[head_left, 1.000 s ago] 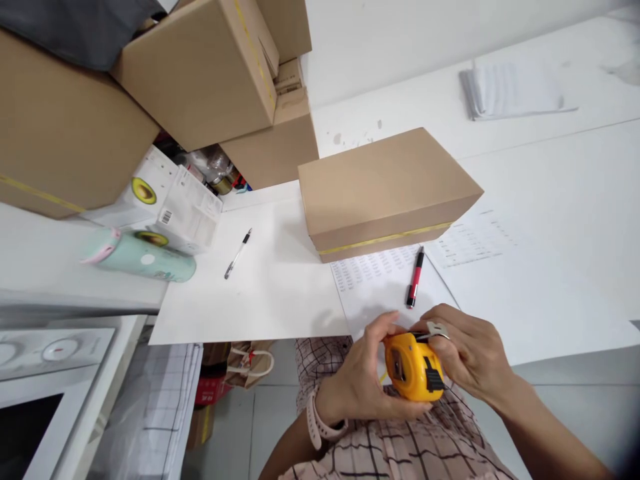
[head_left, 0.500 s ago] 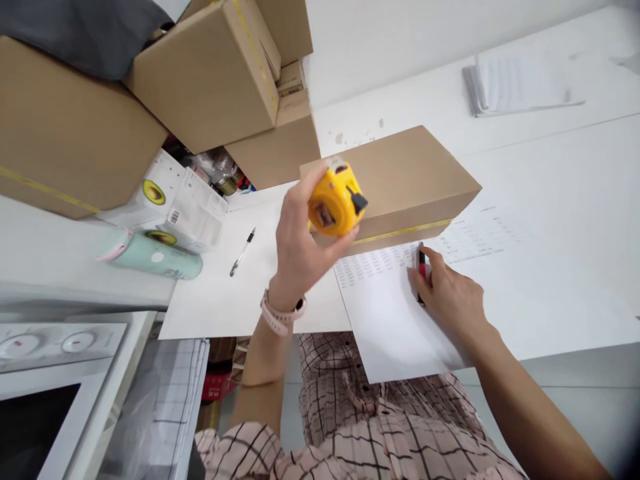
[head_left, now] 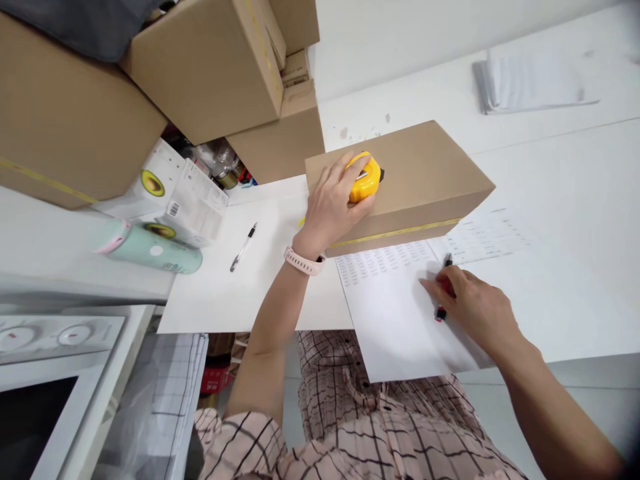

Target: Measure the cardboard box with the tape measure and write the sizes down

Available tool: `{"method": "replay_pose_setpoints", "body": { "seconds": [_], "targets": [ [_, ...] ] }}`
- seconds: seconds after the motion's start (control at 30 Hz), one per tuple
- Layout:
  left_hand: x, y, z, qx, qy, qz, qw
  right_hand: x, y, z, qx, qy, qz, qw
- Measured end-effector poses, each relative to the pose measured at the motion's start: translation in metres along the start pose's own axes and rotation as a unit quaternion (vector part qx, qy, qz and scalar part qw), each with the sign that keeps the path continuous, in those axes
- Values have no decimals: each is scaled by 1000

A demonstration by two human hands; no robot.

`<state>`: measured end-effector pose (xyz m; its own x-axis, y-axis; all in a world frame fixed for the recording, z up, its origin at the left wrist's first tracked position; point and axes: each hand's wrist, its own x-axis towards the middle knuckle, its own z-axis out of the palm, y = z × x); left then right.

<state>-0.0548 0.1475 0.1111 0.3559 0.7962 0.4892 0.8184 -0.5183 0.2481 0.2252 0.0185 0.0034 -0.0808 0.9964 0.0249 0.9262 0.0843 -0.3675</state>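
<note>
My left hand, with a pink watch on its wrist, is closed around a yellow tape measure over the top of a long cardboard box. Whether the tape measure rests on the cardboard I cannot tell. Over the printed sheets in front of the box, my right hand has its fingers closed on a black and red pen. The pen's middle is partly covered by the fingers. The box overlaps the upper part of the sheets.
Another pen lies on the white table to the left. Beside it are a mint bottle and a white carton with avocado pictures. Large cardboard boxes are stacked at the back left. A paper stack lies at the back right.
My left hand has turned over and lowered the tape measure toward the box top, moving slightly right. My right hand has slid right and nearer to me with the pen.
</note>
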Motion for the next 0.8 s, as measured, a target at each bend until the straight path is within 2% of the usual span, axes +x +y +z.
{"method": "replay_pose_setpoints", "body": {
  "seconds": [0.07, 0.13, 0.2, 0.23, 0.3, 0.37, 0.47, 0.53, 0.63, 0.73, 0.8],
  "targets": [
    [-4, 5, -2, 18, 55, 6, 998, -1, 1, -4, 64, -7, 2, 998],
    [-17, 11, -2, 24, 138, 23, 990, -6, 1, -11, 167, -16, 21, 986],
    [-40, 18, 5, -8, 187, 67, 980, -15, 0, -18, 314, -38, 58, 947],
    [-54, 20, 11, -41, 184, 99, 977, -20, 0, -22, 393, -53, 74, 915],
    [-84, 23, 26, -119, 131, 141, 974, -29, 2, -26, 523, -81, 87, 844],
    [-109, 22, 40, -181, 24, 130, 975, -34, 2, -28, 585, -78, 86, 802],
    [-129, 12, 51, -219, -173, 71, 958, -30, -10, -25, 602, -20, 81, 794],
    [-131, 4, 51, -228, -263, 39, 936, -24, -26, -20, 604, 19, 69, 793],
    [-129, -4, 51, -243, -314, 22, 918, -14, -51, -9, 604, 17, 58, 795],
    [-127, -5, 52, -255, -312, 18, 915, -7, -67, 3, 590, -61, 49, 804],
    [-128, -5, 54, -270, -301, 22, 914, -4, -72, 10, 559, -107, 30, 822]
  ]
}}
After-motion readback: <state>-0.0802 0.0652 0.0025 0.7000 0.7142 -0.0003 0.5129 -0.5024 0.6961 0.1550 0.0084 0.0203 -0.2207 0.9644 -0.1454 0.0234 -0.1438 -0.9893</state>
